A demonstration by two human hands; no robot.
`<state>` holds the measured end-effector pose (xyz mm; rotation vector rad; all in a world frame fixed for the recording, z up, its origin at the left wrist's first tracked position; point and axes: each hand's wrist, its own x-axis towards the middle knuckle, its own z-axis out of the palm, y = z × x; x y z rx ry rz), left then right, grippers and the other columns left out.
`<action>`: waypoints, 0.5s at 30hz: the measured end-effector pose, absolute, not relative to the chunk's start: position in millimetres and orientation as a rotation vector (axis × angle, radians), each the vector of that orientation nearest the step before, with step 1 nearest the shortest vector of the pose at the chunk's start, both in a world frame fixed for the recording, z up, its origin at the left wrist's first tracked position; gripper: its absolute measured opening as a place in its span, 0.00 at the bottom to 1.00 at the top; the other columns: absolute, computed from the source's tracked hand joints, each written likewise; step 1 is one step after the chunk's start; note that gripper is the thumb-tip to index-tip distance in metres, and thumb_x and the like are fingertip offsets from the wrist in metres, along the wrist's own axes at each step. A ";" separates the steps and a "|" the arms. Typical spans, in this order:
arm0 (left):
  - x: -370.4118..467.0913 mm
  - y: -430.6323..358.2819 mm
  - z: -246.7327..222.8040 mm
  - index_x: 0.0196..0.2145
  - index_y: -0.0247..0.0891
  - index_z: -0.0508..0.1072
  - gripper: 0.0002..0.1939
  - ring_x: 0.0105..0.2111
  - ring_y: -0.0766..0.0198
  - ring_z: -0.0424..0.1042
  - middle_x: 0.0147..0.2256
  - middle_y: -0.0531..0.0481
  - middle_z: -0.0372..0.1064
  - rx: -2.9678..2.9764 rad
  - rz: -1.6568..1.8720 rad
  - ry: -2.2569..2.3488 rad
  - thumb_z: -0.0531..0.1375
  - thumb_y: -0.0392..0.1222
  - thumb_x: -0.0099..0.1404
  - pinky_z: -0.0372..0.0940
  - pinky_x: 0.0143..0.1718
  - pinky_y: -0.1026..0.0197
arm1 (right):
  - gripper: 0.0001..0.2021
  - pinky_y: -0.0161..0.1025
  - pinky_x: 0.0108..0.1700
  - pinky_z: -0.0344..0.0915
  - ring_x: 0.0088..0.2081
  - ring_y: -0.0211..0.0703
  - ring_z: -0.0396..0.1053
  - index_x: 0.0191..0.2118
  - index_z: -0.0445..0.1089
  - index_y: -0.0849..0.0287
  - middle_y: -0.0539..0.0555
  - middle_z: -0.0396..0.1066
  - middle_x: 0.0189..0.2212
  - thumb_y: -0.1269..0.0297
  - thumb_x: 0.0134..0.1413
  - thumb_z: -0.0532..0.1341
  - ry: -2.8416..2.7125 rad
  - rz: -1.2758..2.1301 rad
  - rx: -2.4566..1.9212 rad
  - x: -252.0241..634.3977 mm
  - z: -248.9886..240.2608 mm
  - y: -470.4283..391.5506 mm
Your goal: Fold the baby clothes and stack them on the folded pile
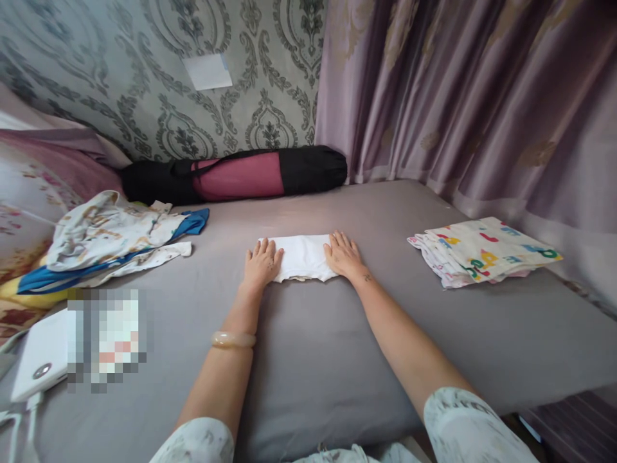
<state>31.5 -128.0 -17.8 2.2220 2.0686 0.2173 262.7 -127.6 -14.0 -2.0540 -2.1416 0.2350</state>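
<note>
Your left hand (pixel 263 262) and right hand (pixel 342 255) rest palm-down and unclenched on opposite ends of the white cloth (pixel 303 257), which lies on the sheet (pixel 328 347) between the clothes (pixel 110 231) and the folded stack (pixel 486 247).

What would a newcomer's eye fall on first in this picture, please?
Probably the white cloth in the middle of the grey sheet, with the left hand flat on its left end and the right hand on its right. Next might come the long black and dark-pink bag lying along the wall, then the bright, letter-printed cloth to the right.
</note>
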 end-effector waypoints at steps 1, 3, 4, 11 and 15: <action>31.2 -127.7 -18.3 0.64 0.36 0.56 0.30 0.67 0.49 0.45 0.67 0.40 0.46 2.221 0.223 2.067 0.39 0.53 0.72 0.46 0.63 0.40 | 0.29 0.53 0.66 0.42 0.68 0.52 0.42 0.67 0.51 0.67 0.61 0.44 0.68 0.57 0.67 0.40 -2.142 0.232 -2.054 262.6 -14.2 -127.6; 31.0 -127.1 -19.1 0.64 0.36 0.56 0.30 0.67 0.48 0.45 0.67 0.40 0.46 2.219 0.231 2.068 0.39 0.53 0.72 0.46 0.63 0.39 | 0.29 0.53 0.65 0.43 0.68 0.52 0.42 0.67 0.51 0.67 0.61 0.44 0.68 0.57 0.67 0.40 -2.141 0.230 -2.055 262.6 -14.9 -127.3; 30.9 -126.8 -19.4 0.64 0.36 0.56 0.30 0.67 0.48 0.45 0.67 0.40 0.46 2.215 0.233 2.071 0.39 0.53 0.72 0.46 0.63 0.40 | 0.29 0.53 0.65 0.43 0.68 0.52 0.42 0.67 0.51 0.67 0.61 0.44 0.68 0.57 0.67 0.40 -2.142 0.227 -2.055 262.7 -15.3 -127.1; 36.1 -128.1 -14.1 0.62 0.37 0.61 0.28 0.67 0.50 0.44 0.66 0.40 0.51 2.285 0.310 2.114 0.41 0.52 0.72 0.42 0.64 0.40 | 0.28 0.53 0.66 0.40 0.68 0.53 0.43 0.66 0.53 0.69 0.63 0.47 0.67 0.58 0.67 0.41 -2.138 0.148 -2.018 260.6 -9.8 -126.8; 47.3 -131.0 -9.8 0.62 0.36 0.61 0.28 0.67 0.53 0.43 0.65 0.41 0.52 2.375 0.417 2.087 0.40 0.51 0.72 0.39 0.66 0.44 | 0.28 0.49 0.66 0.39 0.68 0.50 0.42 0.66 0.53 0.69 0.63 0.47 0.68 0.59 0.67 0.41 -2.145 0.062 -1.881 251.3 -5.5 -129.3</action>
